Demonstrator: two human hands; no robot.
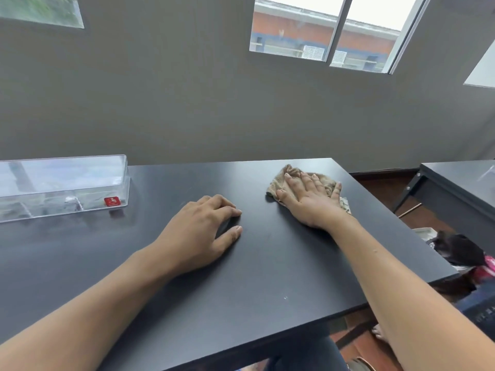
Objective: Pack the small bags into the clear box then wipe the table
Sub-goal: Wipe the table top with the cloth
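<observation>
The right hand (310, 195) lies flat with fingers spread on the tan cloth (290, 178) at two o'clock, pressing it to the dark worktop (267, 263) for wiping. The left hand (203, 231) rests loosely curled, empty, bracing. The clear box (64, 183) sits aside at ten o'clock, leaving room.

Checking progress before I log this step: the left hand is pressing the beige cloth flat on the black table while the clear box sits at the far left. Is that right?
Not quite. In the head view the right hand presses the beige cloth flat on the black table; the left hand rests bare. The clear box does sit far left.
</observation>
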